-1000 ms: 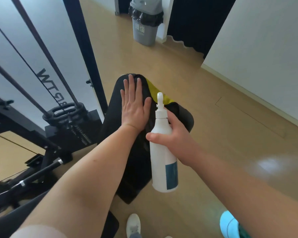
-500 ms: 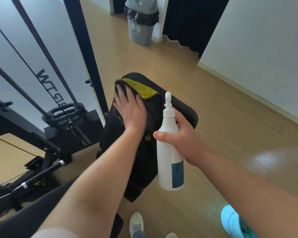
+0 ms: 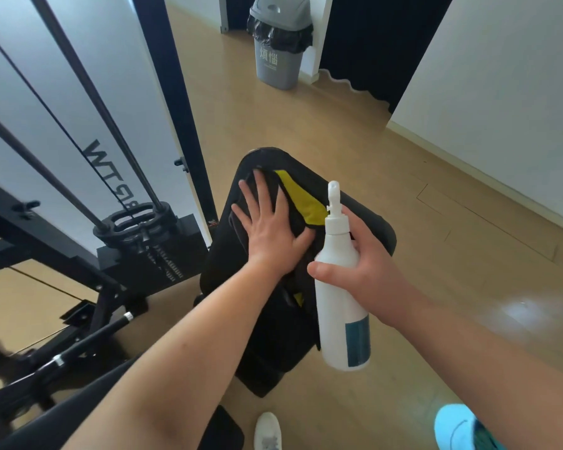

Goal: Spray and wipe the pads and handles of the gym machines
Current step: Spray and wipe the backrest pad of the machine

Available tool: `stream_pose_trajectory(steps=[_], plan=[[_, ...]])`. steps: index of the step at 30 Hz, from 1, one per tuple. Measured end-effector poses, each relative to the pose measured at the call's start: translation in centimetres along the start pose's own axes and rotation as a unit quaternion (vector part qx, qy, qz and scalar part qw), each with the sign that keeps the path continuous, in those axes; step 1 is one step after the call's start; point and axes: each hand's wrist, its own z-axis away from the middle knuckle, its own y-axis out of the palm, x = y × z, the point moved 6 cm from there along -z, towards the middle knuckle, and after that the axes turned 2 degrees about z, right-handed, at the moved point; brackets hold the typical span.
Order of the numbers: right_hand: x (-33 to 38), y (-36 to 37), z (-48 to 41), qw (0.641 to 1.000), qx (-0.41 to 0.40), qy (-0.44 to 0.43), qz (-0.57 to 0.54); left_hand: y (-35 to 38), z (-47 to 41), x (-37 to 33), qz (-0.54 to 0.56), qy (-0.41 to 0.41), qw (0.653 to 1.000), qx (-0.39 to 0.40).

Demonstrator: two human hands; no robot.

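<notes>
1 pad [image 3: 364,222] | 1 cloth [image 3: 301,203] under left hand [image 3: 268,227] | 1 spray bottle [image 3: 342,287] in right hand [image 3: 371,271]

You get bright, even light; a glare patch sits on the floor [image 3: 517,308] at four o'clock, edges bow outward, and eight o'clock smears.

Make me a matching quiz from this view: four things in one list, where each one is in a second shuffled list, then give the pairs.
Column one:
1 spray bottle
2 cloth
3 trash bin
4 black pad

Column two:
A standing far off on the wooden floor
B gripped by the right hand
C lying under the cloth
D pressed flat beneath the left hand

Pairs: 1-B; 2-D; 3-A; 4-C.
</notes>
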Motion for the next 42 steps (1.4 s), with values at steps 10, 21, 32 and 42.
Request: stream_pose_trajectory(steps=[10, 21, 32, 42], plan=[[-0.5, 0.6, 1.2, 1.000, -0.012, 0.001, -0.001, -4.5, -2.1, 1.4, 0.173, 0.012, 0.975, -0.136], [-1.2, 1.2, 2.4, 1.000, 0.004, 0.009, 0.007, -1.9, 4.5, 1.6, 0.239, 0.023, 0.969, -0.053], [-2.5, 1.5, 1.1, 1.000, 0.016, 0.017, 0.007, -2.6, -3.7, 3.0, 0.087, -0.045, 0.992, -0.075], [-2.3, 0.8, 2.0, 1.000, 0.012, 0.005, -0.020, 0.7, 1.7, -0.3, 0.012, 0.079, 0.993, -0.087]])
